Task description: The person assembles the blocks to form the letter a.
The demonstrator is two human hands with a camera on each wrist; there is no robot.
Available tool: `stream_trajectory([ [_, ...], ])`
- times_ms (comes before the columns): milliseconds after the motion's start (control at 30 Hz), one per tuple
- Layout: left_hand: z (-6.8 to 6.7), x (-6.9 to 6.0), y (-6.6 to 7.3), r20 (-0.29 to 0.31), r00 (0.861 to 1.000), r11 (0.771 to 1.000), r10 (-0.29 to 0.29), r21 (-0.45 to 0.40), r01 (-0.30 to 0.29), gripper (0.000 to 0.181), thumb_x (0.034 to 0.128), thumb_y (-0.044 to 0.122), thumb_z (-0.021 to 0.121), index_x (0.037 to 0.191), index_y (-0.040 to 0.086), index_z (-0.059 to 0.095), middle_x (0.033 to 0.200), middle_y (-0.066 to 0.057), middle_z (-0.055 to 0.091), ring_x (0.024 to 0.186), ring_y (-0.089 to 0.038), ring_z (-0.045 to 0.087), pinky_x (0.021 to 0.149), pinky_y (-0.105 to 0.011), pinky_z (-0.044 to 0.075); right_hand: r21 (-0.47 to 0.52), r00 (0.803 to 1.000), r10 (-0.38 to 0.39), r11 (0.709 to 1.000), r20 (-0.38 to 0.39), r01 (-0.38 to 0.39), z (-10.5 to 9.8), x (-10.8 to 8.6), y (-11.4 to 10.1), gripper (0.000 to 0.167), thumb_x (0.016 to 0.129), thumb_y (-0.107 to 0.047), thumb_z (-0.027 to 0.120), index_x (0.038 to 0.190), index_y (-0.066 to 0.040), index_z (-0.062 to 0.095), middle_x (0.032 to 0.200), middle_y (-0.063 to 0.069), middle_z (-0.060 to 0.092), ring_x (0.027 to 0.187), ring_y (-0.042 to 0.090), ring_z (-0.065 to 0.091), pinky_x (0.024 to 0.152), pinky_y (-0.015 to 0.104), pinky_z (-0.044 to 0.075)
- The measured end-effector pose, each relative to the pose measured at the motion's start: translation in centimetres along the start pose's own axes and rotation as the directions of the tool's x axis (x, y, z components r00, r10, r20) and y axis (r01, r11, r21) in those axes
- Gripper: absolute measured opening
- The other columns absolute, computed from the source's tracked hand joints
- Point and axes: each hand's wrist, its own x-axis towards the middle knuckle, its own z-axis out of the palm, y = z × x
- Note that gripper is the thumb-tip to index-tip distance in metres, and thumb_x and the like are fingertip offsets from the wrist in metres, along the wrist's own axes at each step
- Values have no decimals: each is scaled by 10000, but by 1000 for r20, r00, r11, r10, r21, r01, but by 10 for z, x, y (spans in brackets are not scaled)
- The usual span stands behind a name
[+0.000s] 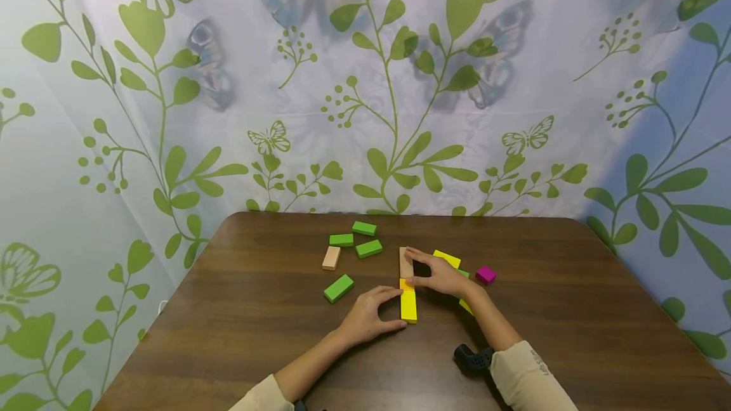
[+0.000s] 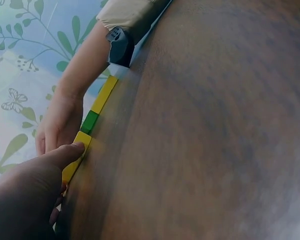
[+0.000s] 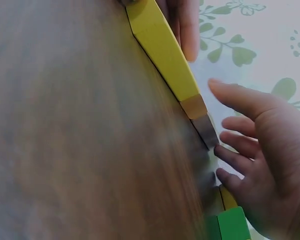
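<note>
A straight row on the brown table runs away from me: a yellow block nearest, a short orange-yellow block, then a bare wooden block. My left hand grips the yellow block from the left, thumb at its near end and a finger farther along its side. To the right of the row is my right hand, its fingertips by the wooden block and its thumb by the orange-yellow one. In the right wrist view, that hand's thumb stands apart from the blocks, with the fingers loosely bent.
Several green blocks and a wooden block lie left of the row. Beyond the right hand are a yellow block, a partly hidden green block and a magenta block. A patterned curtain hangs behind the table.
</note>
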Motion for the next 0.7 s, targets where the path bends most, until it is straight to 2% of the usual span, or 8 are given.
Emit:
stream_trajectory([
  [167, -1, -1, 1, 5, 1000, 1000, 1, 6, -1, 577, 786, 398, 723, 1254, 96, 575, 1171, -21, 585, 1077, -155, 552, 913, -323, 450, -7, 989, -10, 1000, -144, 9, 4, -2, -7, 653, 877, -332, 633, 1403, -37, 383, 1436, 129, 359, 1280, 323, 364, 1000, 535, 317],
  [267, -1, -1, 2, 5, 1000, 1000, 2, 4, -2, 580, 788, 393, 722, 1262, 97, 567, 1177, -23, 584, 1083, -156, 549, 918, -327, 447, 14, 966, 2, 1000, -257, 1, 10, -4, -13, 616, 898, -287, 613, 1392, 0, 382, 1418, 171, 374, 1273, 346, 369, 999, 539, 313],
  [400, -1, -1, 1, -6, 1000, 1000, 15, 2, -15, 583, 786, 385, 726, 1263, 90, 565, 1191, -30, 582, 1099, -166, 544, 925, -337, 444, 124, 925, 110, 990, -363, -69, 19, -8, -21, 596, 930, -303, 560, 1398, 10, 363, 1417, 188, 366, 1279, 362, 353, 1007, 527, 308],
  [500, -1, -1, 0, -14, 1000, 1000, 25, 10, -25, 587, 784, 385, 728, 1263, 88, 564, 1202, -32, 578, 1112, -169, 538, 929, -342, 441, 268, 892, 211, 958, -400, -106, 24, -10, -22, 618, 941, -349, 527, 1414, 1, 335, 1424, 185, 356, 1287, 343, 347, 1020, 480, 310],
  [600, -1, -1, -1, -16, 999, 999, 31, 15, -31, 590, 785, 385, 727, 1268, 90, 560, 1209, -31, 576, 1120, -165, 533, 934, -340, 437, 394, 878, 265, 914, -399, -97, 27, -13, -21, 650, 950, -370, 498, 1426, 20, 288, 1440, 197, 320, 1307, 330, 316, 1036, 443, 291],
  [700, -1, -2, -1, -12, 999, 999, 35, 13, -34, 590, 788, 381, 725, 1273, 91, 555, 1214, -33, 575, 1123, -166, 531, 937, -342, 435, 453, 878, 289, 886, -382, -94, 29, -16, -18, 649, 961, -357, 480, 1432, 30, 259, 1455, 202, 287, 1329, 321, 275, 1051, 432, 265],
])
